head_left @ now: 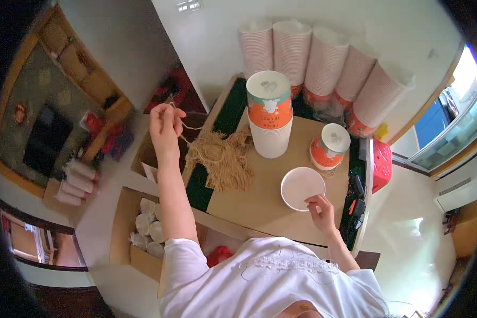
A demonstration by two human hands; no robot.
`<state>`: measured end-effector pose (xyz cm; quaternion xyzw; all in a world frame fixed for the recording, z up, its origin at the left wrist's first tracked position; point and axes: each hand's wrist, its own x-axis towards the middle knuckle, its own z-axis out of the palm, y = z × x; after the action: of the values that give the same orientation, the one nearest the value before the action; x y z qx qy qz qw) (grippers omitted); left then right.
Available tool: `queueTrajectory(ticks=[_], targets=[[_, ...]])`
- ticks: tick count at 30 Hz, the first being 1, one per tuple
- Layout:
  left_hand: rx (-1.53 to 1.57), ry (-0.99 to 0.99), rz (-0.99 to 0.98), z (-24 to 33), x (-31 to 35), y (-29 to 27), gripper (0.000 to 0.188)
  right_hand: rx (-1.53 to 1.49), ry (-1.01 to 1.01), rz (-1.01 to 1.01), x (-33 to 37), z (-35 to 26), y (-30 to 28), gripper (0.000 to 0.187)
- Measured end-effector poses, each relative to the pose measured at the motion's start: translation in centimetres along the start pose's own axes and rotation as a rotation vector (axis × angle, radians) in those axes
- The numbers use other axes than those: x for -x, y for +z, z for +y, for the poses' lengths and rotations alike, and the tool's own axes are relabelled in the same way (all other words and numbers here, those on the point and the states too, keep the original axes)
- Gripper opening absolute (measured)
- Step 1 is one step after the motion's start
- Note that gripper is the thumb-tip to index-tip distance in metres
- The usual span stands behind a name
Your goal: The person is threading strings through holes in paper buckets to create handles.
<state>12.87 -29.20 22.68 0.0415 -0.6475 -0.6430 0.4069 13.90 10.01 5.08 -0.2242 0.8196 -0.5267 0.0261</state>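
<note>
Twine bundle [221,161] | cup stack [271,117] just beside | tall cup columns [326,61] behind

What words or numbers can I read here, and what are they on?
Tall orange-and-teal paper cup: dark upside-down lettering, not copied out.
Small orange paper cup: dark marks, too small to read.
Cup stacks by the wall: any print too blurred to read.

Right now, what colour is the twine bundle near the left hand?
Tan; the twine shows best in the head view.
</note>
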Motion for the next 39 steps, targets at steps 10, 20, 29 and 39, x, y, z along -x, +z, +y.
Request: queueTrajectory(ticks=[10,20,29,39], targets=[[-0.207,-0.379,-0.64,-8.5,20.6,8.2,0.007,-1.233,0.74,-0.165,-3.2,-2.0,8.5,0.034],[-0.372,-0.484,-0.648,-13.2,28.0,2.6,0.013,-1.184,0.735,-0.017,-3.2,-0.8,5.0,0.027],[-0.792,-0.593,-0.53,-24.7,30.1,-5.9,0.02,-0.788,0.547,-0.5,0.1,-4.3,-4.7,0.035],[-1.068,-0.529,-0.511,-27.2,20.8,-3.2,0.018,-0.688,0.474,-0.624,1.3,-7.9,-4.8,0.032]])
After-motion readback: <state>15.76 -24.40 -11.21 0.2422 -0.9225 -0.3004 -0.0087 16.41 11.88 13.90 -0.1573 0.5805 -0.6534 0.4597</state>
